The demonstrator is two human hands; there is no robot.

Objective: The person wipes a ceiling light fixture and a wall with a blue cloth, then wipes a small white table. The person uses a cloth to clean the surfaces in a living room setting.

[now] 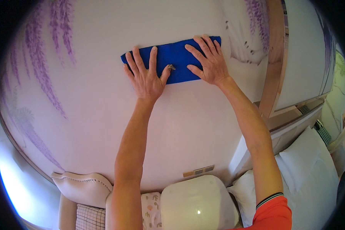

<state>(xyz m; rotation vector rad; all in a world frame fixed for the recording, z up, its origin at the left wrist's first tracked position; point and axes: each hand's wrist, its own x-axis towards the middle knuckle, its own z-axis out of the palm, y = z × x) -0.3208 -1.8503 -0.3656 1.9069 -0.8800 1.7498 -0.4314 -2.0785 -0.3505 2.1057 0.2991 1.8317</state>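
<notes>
A folded, deep-blue cloth (176, 57) lies flat against a pale wall (172, 115) painted with purple hanging flowers. My left hand (146, 73) is spread over the cloth's left part, palm toward the wall. Beside its thumb tip, a small dull-coloured piece (172, 67) stands out against the blue; I cannot tell what it is. On the cloth's right end rests my right hand (210, 59), fingers apart and fingertips near the upper edge. Both hands are flat and grip nothing. The cloth under the palms is hidden.
Below are an upholstered chair (82, 182) with a checked cushion (90, 217), a glossy pale tabletop (198, 201) and a wall socket panel (199, 171). White pillows (299, 155) lie at lower right. A copper-coloured frame (273, 63) juts out on the right.
</notes>
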